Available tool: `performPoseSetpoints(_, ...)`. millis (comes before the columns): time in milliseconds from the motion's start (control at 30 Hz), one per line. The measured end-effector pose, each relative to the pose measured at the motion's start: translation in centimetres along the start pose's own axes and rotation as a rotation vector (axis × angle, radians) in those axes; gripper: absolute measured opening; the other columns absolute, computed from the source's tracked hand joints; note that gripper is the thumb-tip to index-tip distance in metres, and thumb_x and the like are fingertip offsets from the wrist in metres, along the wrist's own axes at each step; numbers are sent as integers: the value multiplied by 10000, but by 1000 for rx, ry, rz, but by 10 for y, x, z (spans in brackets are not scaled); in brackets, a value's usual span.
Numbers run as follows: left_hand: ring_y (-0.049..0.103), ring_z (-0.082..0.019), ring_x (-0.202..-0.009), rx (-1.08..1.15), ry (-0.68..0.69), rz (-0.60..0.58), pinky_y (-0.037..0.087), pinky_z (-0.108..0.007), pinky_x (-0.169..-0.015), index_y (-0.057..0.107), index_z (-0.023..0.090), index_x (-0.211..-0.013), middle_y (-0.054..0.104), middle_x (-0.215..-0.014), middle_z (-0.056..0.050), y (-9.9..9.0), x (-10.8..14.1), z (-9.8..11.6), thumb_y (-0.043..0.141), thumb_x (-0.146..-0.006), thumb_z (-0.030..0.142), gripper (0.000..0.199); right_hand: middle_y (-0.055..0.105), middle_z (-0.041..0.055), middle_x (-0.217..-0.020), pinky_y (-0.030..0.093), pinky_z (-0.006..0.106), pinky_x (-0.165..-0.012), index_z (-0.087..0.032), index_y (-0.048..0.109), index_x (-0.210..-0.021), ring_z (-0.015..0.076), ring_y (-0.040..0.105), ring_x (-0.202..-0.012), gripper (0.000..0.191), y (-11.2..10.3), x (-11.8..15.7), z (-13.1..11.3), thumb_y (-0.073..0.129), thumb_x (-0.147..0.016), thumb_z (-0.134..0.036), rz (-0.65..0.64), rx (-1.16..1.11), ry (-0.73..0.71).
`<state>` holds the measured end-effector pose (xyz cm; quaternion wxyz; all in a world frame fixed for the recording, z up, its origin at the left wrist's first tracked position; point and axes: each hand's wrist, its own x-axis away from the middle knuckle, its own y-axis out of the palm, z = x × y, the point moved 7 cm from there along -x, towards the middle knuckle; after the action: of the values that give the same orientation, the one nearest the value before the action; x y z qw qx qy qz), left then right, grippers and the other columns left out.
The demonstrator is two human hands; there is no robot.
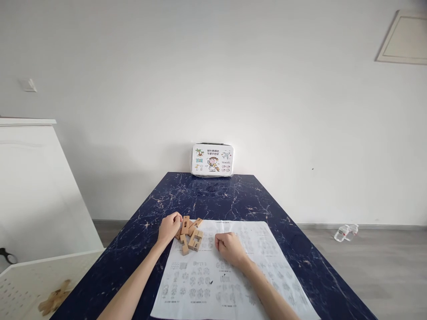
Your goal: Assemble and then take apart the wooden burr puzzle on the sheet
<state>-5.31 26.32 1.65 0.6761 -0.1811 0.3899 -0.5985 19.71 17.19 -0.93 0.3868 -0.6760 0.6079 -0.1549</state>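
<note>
A pile of notched wooden puzzle blocks (196, 240) lies on the upper left part of a large printed instruction sheet (200, 306). Some blocks carry small dark marks. My left hand (169, 228) is curled into a fist at the pile's left edge, close beside an upright-looking slotted piece (185, 225); whether it touches the wood I cannot tell. To the right of the pile, apart from it, my right hand (231, 247) rests as a fist on the sheet. Nothing shows in either hand.
The sheet lies on a dark blue marbled table (213, 195). A white cartoon-printed case (212, 160) stands at its far end, against the wall. At left are a white cabinet (36, 178) and a pale perforated surface (23, 289). Clear plastic bottles (346, 233) lie on the floor at right.
</note>
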Motion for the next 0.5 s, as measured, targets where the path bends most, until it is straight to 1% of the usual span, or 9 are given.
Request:
performPoseSetpoints(167,513,-182,-503,-17,-12,-11,263,-273,-542,592,239,-709,564,-557,18,2,-1,-3,421,-903,264,260,676,4,-629,334,234,-619,-203,661,-623,151,559,-606,333,0,1,-2,434,-720,19,-6,-2,-1)
performPoseSetpoints(367,559,-189,-560,-24,-13,-14,285,-269,-556,609,235,-714,615,-606,9,2,-1,-1,427,-902,248,263,682,6,-627,335,231,-616,-202,654,-613,148,562,-602,333,-1,1,-3,435,-724,22,-2,-2,-1)
performPoseSetpoints(500,548,-183,-544,-25,-13,-15,292,-265,-557,629,235,-731,613,-599,13,1,-1,0,422,-914,245,276,692,6,-638,343,229,-630,-202,646,-608,147,570,-615,328,-2,1,-4,437,-721,24,-2,-1,-6)
